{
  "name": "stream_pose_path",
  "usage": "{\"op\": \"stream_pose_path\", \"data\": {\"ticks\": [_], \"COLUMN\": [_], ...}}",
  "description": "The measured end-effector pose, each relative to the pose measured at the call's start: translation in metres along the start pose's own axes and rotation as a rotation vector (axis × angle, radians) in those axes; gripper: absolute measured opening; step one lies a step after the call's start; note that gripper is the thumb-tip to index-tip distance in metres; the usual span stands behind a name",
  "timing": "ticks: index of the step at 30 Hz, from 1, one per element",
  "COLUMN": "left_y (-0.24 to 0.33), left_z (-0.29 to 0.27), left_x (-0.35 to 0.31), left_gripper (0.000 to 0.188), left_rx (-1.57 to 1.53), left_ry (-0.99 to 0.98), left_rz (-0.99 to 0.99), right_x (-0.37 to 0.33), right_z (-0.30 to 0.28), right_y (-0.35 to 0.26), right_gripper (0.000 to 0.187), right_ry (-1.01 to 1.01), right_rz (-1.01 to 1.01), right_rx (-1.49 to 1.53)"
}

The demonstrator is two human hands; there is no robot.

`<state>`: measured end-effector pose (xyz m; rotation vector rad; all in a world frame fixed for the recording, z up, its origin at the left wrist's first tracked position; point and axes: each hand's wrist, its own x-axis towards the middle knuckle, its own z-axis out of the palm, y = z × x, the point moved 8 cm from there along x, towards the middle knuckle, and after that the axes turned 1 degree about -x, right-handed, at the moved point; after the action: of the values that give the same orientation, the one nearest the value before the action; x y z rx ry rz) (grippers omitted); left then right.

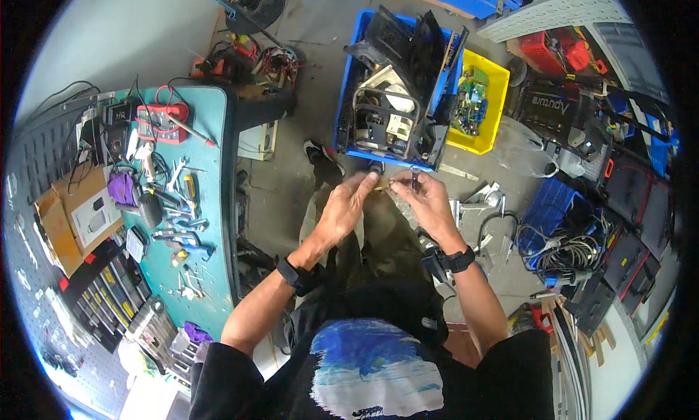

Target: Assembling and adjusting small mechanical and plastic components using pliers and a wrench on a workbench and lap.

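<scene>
My left hand (344, 207) is closed, its thumb and fingers pinched together near a small dark thing (376, 167) at their tips, too small to name. Just to its right, my right hand (429, 205) pinches a small dark, narrow piece (416, 178) whose kind I cannot make out. The two hands face each other over my lap, with a narrow gap between the fingertips. Beyond them stands a blue crate (397, 160) heaped with black plastic panels and a metal-framed part (386, 118). A yellow bin (498, 99) of green circuit boards sits beside it.
On the left, a green-topped workbench (211, 230) carries a red multimeter (162, 125), pliers, screwdrivers and an open cardboard box (80, 216). Metal parts (484, 198) lie on the floor at right, near a clear plastic bag (520, 150) and a blue basket with coiled cables (571, 249).
</scene>
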<state>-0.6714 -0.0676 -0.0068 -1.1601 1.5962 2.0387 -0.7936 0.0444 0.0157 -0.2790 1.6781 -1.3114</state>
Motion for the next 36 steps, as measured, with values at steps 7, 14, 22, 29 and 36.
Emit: {"op": "stream_pose_path", "data": {"ticks": [7,14,22,29,36], "left_y": [0.015,0.017,-0.010,-0.029,-0.036], "left_z": [0.005,0.013,0.017,0.020,0.018], "left_x": [-0.005,-0.004,0.011,0.043,0.066], "left_gripper": [0.024,0.029,0.033,0.039,0.040], "left_rx": [-0.428,-0.309,-0.774,-1.033,-0.779], "left_ry": [-0.048,-0.096,-0.199,-0.344,-0.170], "left_rz": [0.134,0.167,-0.068,-0.090,-0.055], "right_x": [0.000,0.002,0.005,0.001,-0.008], "right_z": [-0.005,-0.012,-0.023,-0.034,-0.044], "right_y": [0.008,0.016,0.043,0.063,0.084], "right_gripper": [0.016,0.016,0.019,0.018,0.017], "right_ry": [0.013,0.020,0.053,0.115,0.174], "right_rz": [0.052,0.003,0.171,0.217,0.281], "right_rx": [-0.032,-0.049,0.307,0.444,0.437]}}
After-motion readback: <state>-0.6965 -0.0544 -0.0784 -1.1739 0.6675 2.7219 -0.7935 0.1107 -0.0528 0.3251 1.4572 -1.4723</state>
